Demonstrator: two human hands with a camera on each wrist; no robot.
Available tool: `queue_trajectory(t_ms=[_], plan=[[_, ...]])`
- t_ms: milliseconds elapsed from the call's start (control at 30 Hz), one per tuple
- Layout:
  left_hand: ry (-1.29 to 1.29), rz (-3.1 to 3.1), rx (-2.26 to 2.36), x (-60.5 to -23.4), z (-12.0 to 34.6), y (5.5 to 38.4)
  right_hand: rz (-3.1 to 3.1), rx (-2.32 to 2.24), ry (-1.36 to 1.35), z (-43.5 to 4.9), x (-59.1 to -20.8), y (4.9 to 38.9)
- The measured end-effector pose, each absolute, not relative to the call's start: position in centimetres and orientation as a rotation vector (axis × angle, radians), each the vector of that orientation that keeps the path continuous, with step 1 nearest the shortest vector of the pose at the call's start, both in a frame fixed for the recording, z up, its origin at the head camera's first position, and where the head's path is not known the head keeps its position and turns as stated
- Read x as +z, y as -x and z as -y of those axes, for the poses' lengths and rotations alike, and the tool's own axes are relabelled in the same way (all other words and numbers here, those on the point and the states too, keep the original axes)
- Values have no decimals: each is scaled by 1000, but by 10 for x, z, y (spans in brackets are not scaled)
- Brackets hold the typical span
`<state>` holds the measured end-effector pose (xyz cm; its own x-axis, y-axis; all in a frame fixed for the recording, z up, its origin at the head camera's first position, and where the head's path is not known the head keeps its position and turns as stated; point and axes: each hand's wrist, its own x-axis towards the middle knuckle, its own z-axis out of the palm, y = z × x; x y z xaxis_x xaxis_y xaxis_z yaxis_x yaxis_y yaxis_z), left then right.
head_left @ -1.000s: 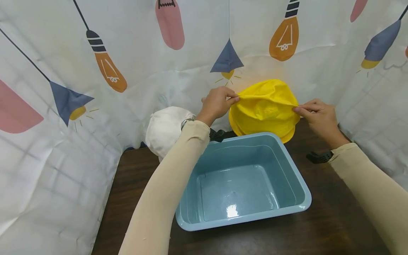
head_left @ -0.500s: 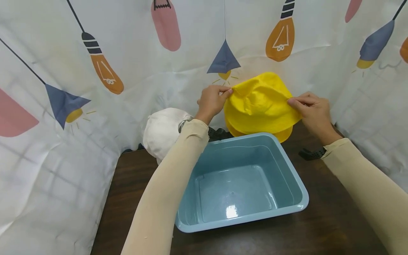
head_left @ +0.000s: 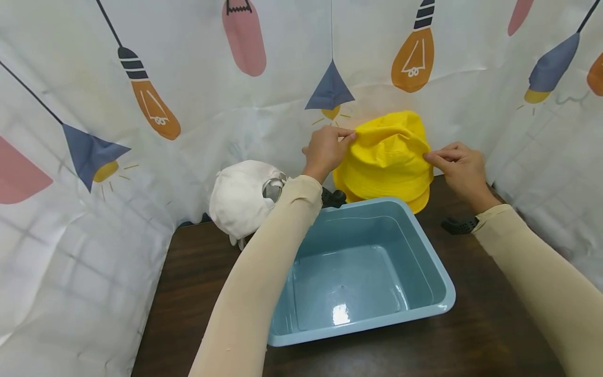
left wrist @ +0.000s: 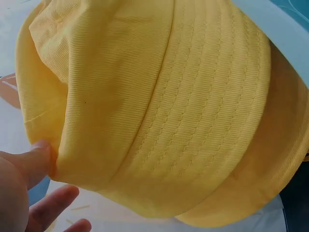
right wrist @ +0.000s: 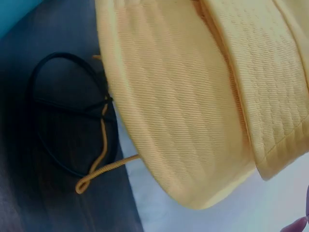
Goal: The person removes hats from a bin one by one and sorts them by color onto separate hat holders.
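A yellow brimmed hat (head_left: 383,170) is upright behind the basin, its crown creased and dented. My left hand (head_left: 326,152) pinches the crown's left edge between thumb and forefinger; in the left wrist view the thumb (left wrist: 36,164) presses the cloth and the other fingers stand apart. On the opposite side, my right hand (head_left: 459,166) pinches the crown's right edge. Rows of stitching run along the brim (left wrist: 207,96). A yellow cord (right wrist: 107,167) dangles from under the hat over a black wire ring (right wrist: 60,54) on the table.
The light blue basin (head_left: 363,329) stands directly in front of the hat. A white cap (head_left: 242,199) sits at the back left, partly behind my left forearm. A patterned white curtain (head_left: 282,125) closes off the back and sides of the dark wooden table (head_left: 188,283).
The hat's crown was stretched taut between my hands, then lifted and tilted; now it sits lower and slacker. My left hand has moved right, bringing the hands closer together.
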<state>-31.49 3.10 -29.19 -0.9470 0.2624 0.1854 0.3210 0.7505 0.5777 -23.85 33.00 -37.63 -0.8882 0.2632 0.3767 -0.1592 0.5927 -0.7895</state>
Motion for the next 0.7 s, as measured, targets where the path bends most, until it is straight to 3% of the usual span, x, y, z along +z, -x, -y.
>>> queue_trajectory(t_ms=[333, 467, 700], plan=[[537, 2815, -987, -291, -25, 303, 2238, 1524, 54, -332, -379, 235], [635, 2706, -745, -285, -26, 279, 2108, 1752, 2, -342, -368, 236], [861, 2683, -317, -284, -37, 242, 2456, 1605, 139, -351, -349, 248]])
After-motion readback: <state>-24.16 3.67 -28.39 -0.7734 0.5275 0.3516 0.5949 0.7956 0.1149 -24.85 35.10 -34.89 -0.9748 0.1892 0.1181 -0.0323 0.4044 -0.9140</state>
